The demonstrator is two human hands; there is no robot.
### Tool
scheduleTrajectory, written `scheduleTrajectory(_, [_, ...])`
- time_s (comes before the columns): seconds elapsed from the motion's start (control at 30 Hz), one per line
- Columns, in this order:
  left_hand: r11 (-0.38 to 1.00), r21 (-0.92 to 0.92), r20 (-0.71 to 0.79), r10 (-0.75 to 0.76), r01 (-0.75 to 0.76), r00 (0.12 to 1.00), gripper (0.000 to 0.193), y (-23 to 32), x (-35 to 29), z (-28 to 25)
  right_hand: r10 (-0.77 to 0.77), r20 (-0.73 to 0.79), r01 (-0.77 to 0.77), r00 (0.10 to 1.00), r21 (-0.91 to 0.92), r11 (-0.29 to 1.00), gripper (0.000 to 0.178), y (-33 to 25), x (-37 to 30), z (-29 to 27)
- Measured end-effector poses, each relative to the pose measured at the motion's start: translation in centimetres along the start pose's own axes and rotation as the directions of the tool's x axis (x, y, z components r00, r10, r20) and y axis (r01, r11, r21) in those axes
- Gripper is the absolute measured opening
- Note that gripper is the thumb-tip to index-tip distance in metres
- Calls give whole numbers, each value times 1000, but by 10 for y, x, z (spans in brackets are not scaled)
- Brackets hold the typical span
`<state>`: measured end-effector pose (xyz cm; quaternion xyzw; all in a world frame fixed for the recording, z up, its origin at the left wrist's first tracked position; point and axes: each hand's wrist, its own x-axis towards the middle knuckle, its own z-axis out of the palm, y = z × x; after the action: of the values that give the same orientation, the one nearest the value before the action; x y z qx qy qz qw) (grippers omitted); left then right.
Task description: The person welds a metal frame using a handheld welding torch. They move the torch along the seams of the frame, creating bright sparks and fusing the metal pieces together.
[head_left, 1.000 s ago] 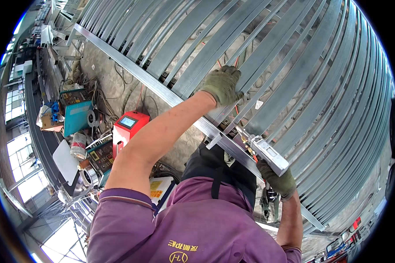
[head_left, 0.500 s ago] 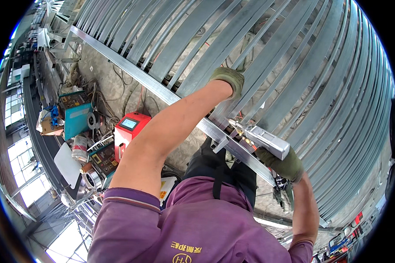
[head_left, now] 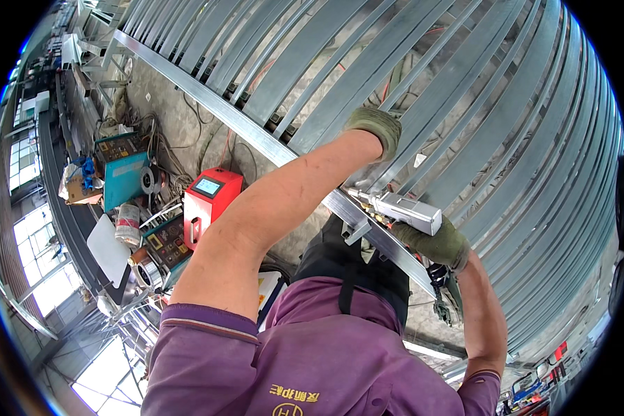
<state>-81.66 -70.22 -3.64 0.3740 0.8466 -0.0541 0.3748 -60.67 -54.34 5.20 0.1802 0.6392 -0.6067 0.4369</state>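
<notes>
My left hand (head_left: 378,132), in a green work glove, is curled over one of the long grey metal slats (head_left: 409,142), a short way beyond the front rail (head_left: 246,130). Its fingertips are hidden behind the glove's back. In my right hand (head_left: 442,244), also gloved in green, is a silver box-bodied welding gun (head_left: 405,210). The gun lies low over the slat ends, and its thin nozzle points left, close to where a slat meets the rail. My left forearm partly covers the rail.
A red machine with a small screen (head_left: 213,197) stands left of my forearm. Beyond it are a teal control box (head_left: 126,182), a wire spool (head_left: 147,270) and tangled cables on the concrete floor. Cables also run beneath the slats. A short bracket (head_left: 357,232) sticks out from the rail towards me.
The view has shifted slightly. The welding gun in my right hand has moved a little left along the rail. My left hand stays on about the same spot of the slats.
</notes>
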Motion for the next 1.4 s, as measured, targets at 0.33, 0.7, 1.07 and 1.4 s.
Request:
scheduleTrajectory(0.33, [999, 47, 72, 11, -15, 997, 48, 6, -7, -17, -18, -14, 17, 1000, -70, 997, 45, 11, 7, 1])
scheduleTrajectory(0.7, [998, 57, 129, -27, 19, 991, 69, 19, -5, -31, 2, -10, -3, 1000, -116, 993, 52, -2, 2, -2])
scheduleTrajectory(1.07, [998, 51, 99, -38, 33, 994, 70, 18, -2, -26, -42, -1, 41, 999, -180, 983, 46, 0, 2, -2])
scheduleTrajectory(1.4, [999, 31, 90, -42, 40, 995, 67, 19, -9, -31, 3, 8, -2, 1000, -115, 993, 52, -1, 1, -4])
